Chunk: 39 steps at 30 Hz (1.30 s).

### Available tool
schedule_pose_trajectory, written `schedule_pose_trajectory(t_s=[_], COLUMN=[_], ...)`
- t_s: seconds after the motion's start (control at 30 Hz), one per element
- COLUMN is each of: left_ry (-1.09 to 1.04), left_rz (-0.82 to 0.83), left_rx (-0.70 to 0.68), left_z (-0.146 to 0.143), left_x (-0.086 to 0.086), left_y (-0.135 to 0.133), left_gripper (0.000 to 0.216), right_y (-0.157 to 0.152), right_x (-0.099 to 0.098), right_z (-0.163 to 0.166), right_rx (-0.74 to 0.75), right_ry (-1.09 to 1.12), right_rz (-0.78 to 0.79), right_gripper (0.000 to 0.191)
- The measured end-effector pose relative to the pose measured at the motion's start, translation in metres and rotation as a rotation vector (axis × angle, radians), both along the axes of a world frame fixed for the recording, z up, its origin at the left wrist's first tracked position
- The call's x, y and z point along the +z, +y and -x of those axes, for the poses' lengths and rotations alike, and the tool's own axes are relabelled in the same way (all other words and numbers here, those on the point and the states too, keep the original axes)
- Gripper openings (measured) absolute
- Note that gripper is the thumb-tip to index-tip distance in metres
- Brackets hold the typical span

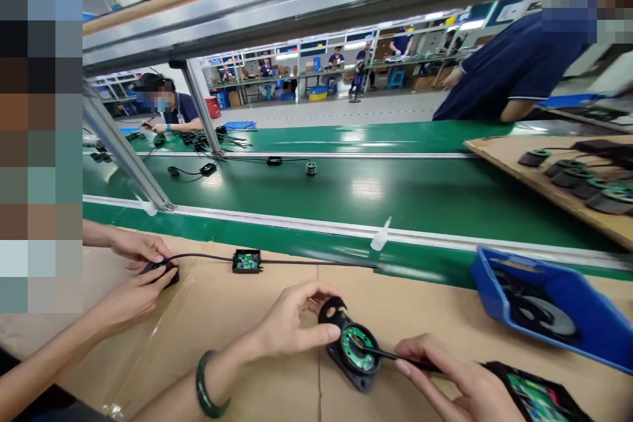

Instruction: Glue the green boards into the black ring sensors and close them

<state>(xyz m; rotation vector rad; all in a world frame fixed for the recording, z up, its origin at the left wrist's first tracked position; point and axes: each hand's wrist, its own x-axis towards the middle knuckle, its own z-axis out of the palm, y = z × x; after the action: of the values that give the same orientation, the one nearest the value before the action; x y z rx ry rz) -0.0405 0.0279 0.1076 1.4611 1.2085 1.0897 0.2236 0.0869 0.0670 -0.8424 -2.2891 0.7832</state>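
Note:
My left hand, with a green bangle on its wrist, pinches a round black part that lies on the cardboard-covered bench. The part has a green circuit board in its middle. A black notched cover stands at my fingertips. My right hand is closed on a thin black cable whose end rests on the green board. Just past my right hand lies an open black box with a green board.
To my left, a co-worker's two hands work on a small black part wired to a little open box. A blue bin of black round parts stands at the right. Beyond runs a green conveyor belt; a wooden board holds several coils.

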Motion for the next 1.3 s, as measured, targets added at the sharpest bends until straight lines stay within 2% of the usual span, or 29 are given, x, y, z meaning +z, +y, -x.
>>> schedule_pose_trajectory(t_s=[0.07, 0.23, 0.5, 0.57, 0.67, 0.73, 0.87, 0.97, 1.07, 1.17, 1.3], left_ry=[0.047, 0.357, 0.579, 0.567, 0.466, 0.33, 0.103, 0.059, 0.038, 0.053, 0.121], left_rz=[0.001, -0.054, -0.282, -0.26, -0.138, -0.017, 0.186, 0.252, 0.276, 0.221, 0.131], left_rx=[0.009, 0.042, -0.1, -0.141, -0.189, -0.189, -0.112, -0.054, 0.037, 0.117, 0.117], left_z=[0.0, 0.005, 0.002, -0.001, -0.003, -0.004, -0.006, -0.009, -0.014, -0.019, -0.025], left_x=[0.004, 0.009, 0.007, 0.006, 0.0, -0.006, -0.013, -0.013, -0.015, -0.02, -0.027], left_y=[-0.001, -0.003, -0.005, -0.002, 0.006, 0.009, 0.003, -0.014, -0.035, -0.052, -0.066], left_gripper=[0.044, 0.041, 0.034, 0.036, 0.042, 0.047, 0.054, 0.057, 0.059, 0.059, 0.063], right_y=[-0.008, -0.02, -0.026, -0.028, -0.03, -0.031, -0.033, -0.032, -0.03, -0.028, -0.026], right_x=[0.008, 0.02, 0.019, 0.02, 0.022, 0.021, 0.008, -0.001, -0.003, 0.001, 0.005], right_z=[0.003, 0.014, 0.012, 0.012, 0.013, 0.014, 0.02, 0.024, 0.027, 0.026, 0.022], right_rx=[-0.014, -0.081, -0.098, -0.087, -0.085, -0.093, -0.131, -0.136, -0.102, -0.027, 0.039], right_ry=[0.001, 0.032, 0.053, 0.039, -0.017, -0.049, -0.06, -0.065, -0.056, -0.034, -0.024], right_rz=[0.025, 0.064, 0.131, 0.183, 0.269, 0.278, 0.11, -0.008, -0.015, 0.067, 0.16], right_gripper=[0.015, 0.016, 0.01, 0.01, 0.004, 0.014, 0.048, 0.054, 0.051, 0.046, 0.042])
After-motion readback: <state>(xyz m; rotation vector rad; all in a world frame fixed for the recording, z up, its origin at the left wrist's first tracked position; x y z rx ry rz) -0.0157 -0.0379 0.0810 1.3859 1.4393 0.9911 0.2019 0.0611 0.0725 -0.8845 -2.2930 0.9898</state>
